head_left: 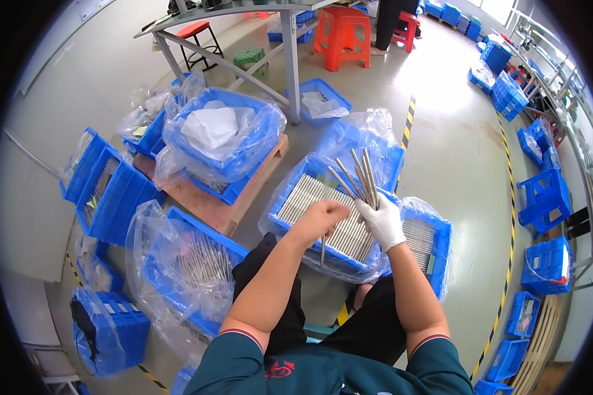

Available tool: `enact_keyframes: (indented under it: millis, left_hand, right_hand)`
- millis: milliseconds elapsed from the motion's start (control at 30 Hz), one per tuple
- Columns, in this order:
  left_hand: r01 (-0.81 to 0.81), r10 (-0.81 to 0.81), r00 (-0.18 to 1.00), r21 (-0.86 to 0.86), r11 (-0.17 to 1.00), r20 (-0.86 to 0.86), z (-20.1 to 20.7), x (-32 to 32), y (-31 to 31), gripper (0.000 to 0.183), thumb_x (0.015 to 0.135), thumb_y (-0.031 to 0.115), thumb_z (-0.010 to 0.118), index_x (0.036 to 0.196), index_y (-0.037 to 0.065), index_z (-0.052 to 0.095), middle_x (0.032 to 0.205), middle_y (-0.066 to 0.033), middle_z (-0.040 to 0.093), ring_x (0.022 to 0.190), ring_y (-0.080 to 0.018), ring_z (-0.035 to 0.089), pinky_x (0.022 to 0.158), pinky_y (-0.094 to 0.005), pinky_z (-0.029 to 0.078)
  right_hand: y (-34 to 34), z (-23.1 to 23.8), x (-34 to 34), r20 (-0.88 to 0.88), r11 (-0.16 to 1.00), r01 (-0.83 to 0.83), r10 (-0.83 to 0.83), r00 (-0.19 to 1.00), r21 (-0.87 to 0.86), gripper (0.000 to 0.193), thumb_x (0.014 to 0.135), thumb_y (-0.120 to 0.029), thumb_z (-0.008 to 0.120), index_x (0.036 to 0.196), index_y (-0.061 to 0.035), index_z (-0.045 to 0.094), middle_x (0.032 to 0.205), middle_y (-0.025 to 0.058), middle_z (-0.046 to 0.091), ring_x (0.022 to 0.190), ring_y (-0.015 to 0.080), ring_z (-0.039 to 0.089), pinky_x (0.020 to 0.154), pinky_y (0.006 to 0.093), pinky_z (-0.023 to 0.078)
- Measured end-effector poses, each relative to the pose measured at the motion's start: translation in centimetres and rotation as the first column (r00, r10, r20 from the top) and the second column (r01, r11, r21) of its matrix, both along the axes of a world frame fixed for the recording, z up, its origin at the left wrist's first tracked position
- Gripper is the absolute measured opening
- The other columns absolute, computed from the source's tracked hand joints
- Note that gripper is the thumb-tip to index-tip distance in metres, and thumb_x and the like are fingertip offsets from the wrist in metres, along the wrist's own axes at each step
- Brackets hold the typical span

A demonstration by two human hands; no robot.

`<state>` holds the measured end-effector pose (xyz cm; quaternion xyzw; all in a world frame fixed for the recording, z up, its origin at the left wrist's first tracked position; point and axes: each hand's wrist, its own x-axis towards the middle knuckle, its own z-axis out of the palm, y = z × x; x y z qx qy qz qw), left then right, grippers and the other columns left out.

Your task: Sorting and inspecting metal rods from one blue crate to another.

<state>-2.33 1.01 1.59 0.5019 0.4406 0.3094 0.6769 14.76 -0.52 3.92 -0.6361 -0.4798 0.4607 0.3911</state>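
My gloved right hand (383,220) is wrapped round several slim metal rods (362,174), which fan out upward from it. My bare left hand (319,220) is closed, and a single metal rod (322,250) points down from its fingers. Both hands are above a blue bin (349,263) lined with clear plastic, where metal rods (303,201) lie side by side in a neat row. Partly behind my right forearm is another blue bin (447,247) with rods laid in a row. To the left, a plastic-lined blue bin (227,243) contains loosely heaped rods (204,262).
Stacked blue bins (221,155) with plastic liners stand on a wooden pallet (263,164) at the far left. A grey-legged table (290,66) and red stools (342,39) are beyond. Yellow-black tape (507,197) marks the floor; blue crates (547,263) line the right side.
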Motion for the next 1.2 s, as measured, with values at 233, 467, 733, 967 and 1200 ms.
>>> enact_keyframes:
  millis: [233, 467, 733, 967, 1200]
  left_hand:
    - [-0.375, 0.488, 0.62, -0.314, 0.872, 0.614, -1.2, -1.5, 2.1, 0.031, 0.089, 0.034, 0.059, 0.091, 0.002, 0.06, 0.063, 0.0031, 0.043, 0.054, -0.0074, 0.043, 0.052, -0.0237, 0.039]
    - [-0.283, 0.442, 0.579, -0.34, 0.897, 0.685, -1.4, -0.8, 2.0, 0.031, 0.09, 0.032, 0.057, 0.093, 0.001, 0.061, 0.066, 0.0011, 0.045, 0.056, -0.0093, 0.044, 0.054, -0.0254, 0.039]
    - [-0.367, 0.433, 0.741, -0.23, 0.901, 0.514, -2.5, 2.0, 0.9, 0.031, 0.092, 0.028, 0.055, 0.1, -0.001, 0.063, 0.073, 0.0005, 0.051, 0.052, -0.0052, 0.046, 0.045, -0.0195, 0.034]
    - [-0.259, 0.311, 0.841, -0.177, 0.95, 0.443, -2.4, 2.2, 0.0, 0.023, 0.094, 0.021, 0.052, 0.099, 0.001, 0.061, 0.071, 0.0022, 0.049, 0.053, -0.0056, 0.042, 0.047, -0.0215, 0.034]
    - [-0.375, 0.373, 0.893, -0.044, 0.926, 0.251, -1.7, 2.8, -0.4, 0.022, 0.092, 0.024, 0.052, 0.094, 0.004, 0.062, 0.064, 0.0045, 0.046, 0.051, -0.005, 0.041, 0.046, -0.0207, 0.032]
  right_hand:
    - [-1.5, 1.3, -0.1, -0.213, 0.99, -0.12, 0.102, 0.972, -0.073, 0.021, 0.082, -0.013, 0.06, 0.098, 0.0002, 0.057, 0.066, 0.0047, 0.06, 0.045, 0.0068, 0.048, 0.044, 0.0212, 0.038]
    - [-1.0, 0.5, -0.3, -0.139, 0.983, -0.156, 0.141, 0.98, -0.101, 0.025, 0.08, -0.015, 0.062, 0.099, 0.0002, 0.058, 0.068, 0.0036, 0.061, 0.049, 0.0066, 0.051, 0.047, 0.0224, 0.041]
    - [-0.6, 0.2, -0.7, -0.128, 0.997, -0.078, 0.081, 0.988, 0.028, 0.017, 0.079, -0.012, 0.061, 0.092, -0.0035, 0.056, 0.069, 0.0022, 0.061, 0.047, 0.0063, 0.049, 0.043, 0.0212, 0.037]
    - [-0.8, -0.1, -1.0, -0.329, 0.991, -0.024, -0.022, 0.944, -0.134, 0.022, 0.078, -0.013, 0.063, 0.097, -0.0029, 0.056, 0.068, 0.0029, 0.059, 0.046, 0.0078, 0.049, 0.04, 0.023, 0.037]
    - [-1.0, -0.4, -1.1, -0.385, 0.993, -0.041, -0.006, 0.923, -0.112, 0.018, 0.081, -0.015, 0.063, 0.093, -0.0057, 0.055, 0.066, 0.0034, 0.061, 0.042, 0.0067, 0.048, 0.035, 0.0203, 0.033]
